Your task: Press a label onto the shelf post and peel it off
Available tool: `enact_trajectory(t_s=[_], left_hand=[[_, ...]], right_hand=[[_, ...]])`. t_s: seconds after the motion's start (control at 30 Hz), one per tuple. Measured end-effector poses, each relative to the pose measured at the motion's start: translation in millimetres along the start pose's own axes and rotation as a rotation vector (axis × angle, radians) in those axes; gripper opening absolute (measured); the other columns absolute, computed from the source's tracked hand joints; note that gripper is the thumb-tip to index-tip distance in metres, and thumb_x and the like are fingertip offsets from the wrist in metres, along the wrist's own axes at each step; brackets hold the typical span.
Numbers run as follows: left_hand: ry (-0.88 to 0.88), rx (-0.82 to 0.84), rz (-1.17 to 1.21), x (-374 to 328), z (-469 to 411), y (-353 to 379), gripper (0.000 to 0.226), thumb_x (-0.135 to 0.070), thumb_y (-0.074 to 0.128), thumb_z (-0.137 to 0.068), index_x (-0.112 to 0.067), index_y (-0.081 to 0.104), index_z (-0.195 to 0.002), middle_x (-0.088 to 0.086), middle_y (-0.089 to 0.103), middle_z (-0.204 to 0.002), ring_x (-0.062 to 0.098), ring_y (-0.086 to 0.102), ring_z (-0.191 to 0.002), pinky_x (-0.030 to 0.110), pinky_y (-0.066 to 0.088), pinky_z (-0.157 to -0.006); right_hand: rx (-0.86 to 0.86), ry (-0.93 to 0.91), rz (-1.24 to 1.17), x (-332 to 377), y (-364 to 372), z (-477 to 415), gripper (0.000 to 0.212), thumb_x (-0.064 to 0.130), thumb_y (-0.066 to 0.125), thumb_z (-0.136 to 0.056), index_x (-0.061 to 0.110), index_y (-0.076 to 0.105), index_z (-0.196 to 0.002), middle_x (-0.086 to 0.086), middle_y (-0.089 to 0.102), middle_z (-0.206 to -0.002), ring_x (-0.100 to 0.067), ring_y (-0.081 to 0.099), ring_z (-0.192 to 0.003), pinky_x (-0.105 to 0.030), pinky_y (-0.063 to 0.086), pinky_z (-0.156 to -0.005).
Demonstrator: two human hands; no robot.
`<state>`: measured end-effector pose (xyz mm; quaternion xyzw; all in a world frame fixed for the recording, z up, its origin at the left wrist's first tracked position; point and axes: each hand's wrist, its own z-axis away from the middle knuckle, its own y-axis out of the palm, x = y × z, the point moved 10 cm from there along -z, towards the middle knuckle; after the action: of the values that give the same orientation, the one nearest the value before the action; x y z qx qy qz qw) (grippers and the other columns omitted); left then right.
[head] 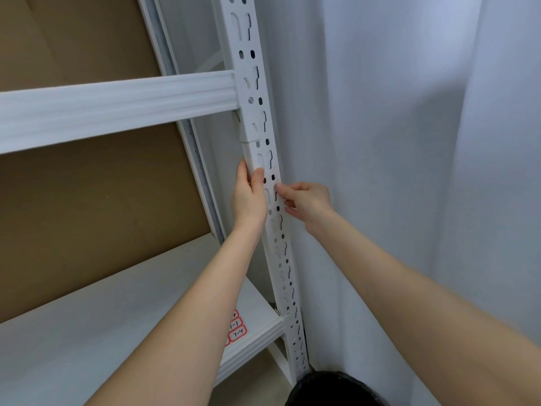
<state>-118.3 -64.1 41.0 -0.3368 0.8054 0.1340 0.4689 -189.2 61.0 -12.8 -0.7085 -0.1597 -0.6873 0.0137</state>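
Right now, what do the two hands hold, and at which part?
Both hold the white slotted upright post. The left hand grips its left edge below the joint; the right hand pinches its right edge with the fingers.

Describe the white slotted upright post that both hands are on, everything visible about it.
The upright post is white painted metal by its look, an angle section punched with repeating keyhole slots and paired oval holes. It runs from the top of the picture down to the floor, beside a white curtain. A seam shows where two lengths join. A ribbed white beam meets it above and a white shelf below. The left hand grips its left edge just under the seam; the right hand pinches its right edge.
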Motion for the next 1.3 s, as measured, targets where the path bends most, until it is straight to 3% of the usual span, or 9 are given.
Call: enact_trajectory(t_s=[0.2, 0.37, 0.57, 0.67, 0.77, 0.9, 1.0, 1.07, 1.3], left_hand=[[0.003, -0.010, 0.024, 1.4, -1.2, 1.5, 0.038, -0.025, 0.037, -0.103, -0.016, 0.041, -0.139, 0.000, 0.059, -0.128, 0.015, 0.057, -0.114, 0.036, 0.047, -0.099], [0.019, -0.022, 0.000, 0.7, -1.3, 1.4, 0.037, -0.026, 0.037, -0.102, -0.017, 0.041, -0.138, -0.001, 0.059, -0.127, 0.016, 0.058, -0.112, 0.041, 0.047, -0.099], [0.016, -0.005, -0.016, 2.6, -0.6, 1.2, 0.041, -0.026, 0.037, -0.102, -0.016, 0.038, -0.142, -0.001, 0.057, -0.131, 0.016, 0.055, -0.117, 0.038, 0.045, -0.101], [0.023, -0.007, -0.030, 1.8, -2.1, -0.5, 0.040, -0.026, 0.038, -0.102, -0.016, 0.039, -0.141, -0.001, 0.058, -0.129, 0.015, 0.056, -0.115, 0.039, 0.046, -0.100], [0.029, -0.009, -0.029, 0.8, -1.3, -0.1, 0.038, -0.026, 0.037, -0.102, -0.015, 0.041, -0.139, -0.002, 0.058, -0.127, 0.015, 0.056, -0.114, 0.039, 0.046, -0.100], [0.028, -0.004, -0.023, -3.2, 0.6, -0.6, 0.037, -0.024, 0.037, -0.103, -0.016, 0.041, -0.139, 0.000, 0.058, -0.128, 0.016, 0.056, -0.115, 0.035, 0.047, -0.097], [0.035, -0.003, -0.028, -2.9, 0.1, 0.3, 0.038, -0.025, 0.036, -0.103, -0.017, 0.040, -0.140, -0.001, 0.057, -0.129, 0.015, 0.056, -0.115, 0.033, 0.046, -0.096], [0.029, -0.007, -0.040, -0.7, -0.8, 0.6, 0.038, -0.025, 0.036, -0.103, -0.017, 0.039, -0.140, -0.003, 0.057, -0.127, 0.014, 0.055, -0.113, 0.031, 0.044, -0.095], [0.023, -0.010, -0.036, 4.1, -2.9, 1.4, 0.039, -0.028, 0.036, -0.102, -0.018, 0.039, -0.139, -0.001, 0.058, -0.129, 0.016, 0.056, -0.115, 0.039, 0.047, -0.098]], right_hand=[[0.093, 0.000, -0.004, 9.3, 7.4, -9.5, 0.014, 0.005, 0.072, -0.080, 0.009, 0.062, -0.072, -0.003, 0.066, -0.071, -0.011, 0.062, -0.062, -0.025, 0.057, -0.074], [0.062, -0.043, -0.041, 10.3, 5.4, -7.9, 0.018, 0.002, 0.068, -0.083, 0.009, 0.060, -0.068, -0.004, 0.065, -0.070, -0.012, 0.062, -0.063, -0.021, 0.057, -0.066], [-0.008, 0.048, -0.159, -11.8, 4.6, -10.8, 0.012, 0.003, 0.062, -0.088, 0.009, 0.063, -0.078, -0.005, 0.067, -0.076, -0.016, 0.064, -0.071, -0.029, 0.056, -0.080], [0.004, 0.033, -0.126, -9.1, 3.2, -11.7, 0.005, 0.005, 0.060, -0.090, 0.004, 0.065, -0.089, -0.006, 0.066, -0.077, -0.013, 0.062, -0.067, -0.023, 0.057, -0.070], [0.017, -0.040, -0.040, -1.4, -2.5, -10.5, 0.011, 0.008, 0.057, -0.093, 0.001, 0.065, -0.093, -0.003, 0.063, -0.071, -0.009, 0.059, -0.061, -0.019, 0.056, -0.063], [0.041, -0.117, 0.093, 8.1, 0.5, -10.0, 0.014, 0.013, 0.068, -0.085, 0.011, 0.067, -0.072, -0.004, 0.065, -0.070, -0.015, 0.062, -0.067, -0.025, 0.057, -0.069], [-0.020, -0.313, 0.492, 30.4, 0.8, -12.1, 0.020, 0.022, 0.071, -0.080, 0.023, 0.064, -0.062, 0.002, 0.067, -0.067, -0.019, 0.065, -0.072, -0.032, 0.055, -0.074], [-0.034, -0.415, 0.692, 44.4, 4.7, -9.3, 0.018, 0.024, 0.069, -0.082, 0.022, 0.063, -0.065, 0.002, 0.065, -0.068, -0.020, 0.066, -0.074, -0.031, 0.053, -0.071], [0.144, -0.549, 0.903, 59.0, 21.4, -13.0, 0.015, 0.011, 0.058, -0.088, 0.014, 0.062, -0.074, 0.007, 0.057, -0.065, -0.022, 0.065, -0.076, -0.032, 0.052, -0.072]])
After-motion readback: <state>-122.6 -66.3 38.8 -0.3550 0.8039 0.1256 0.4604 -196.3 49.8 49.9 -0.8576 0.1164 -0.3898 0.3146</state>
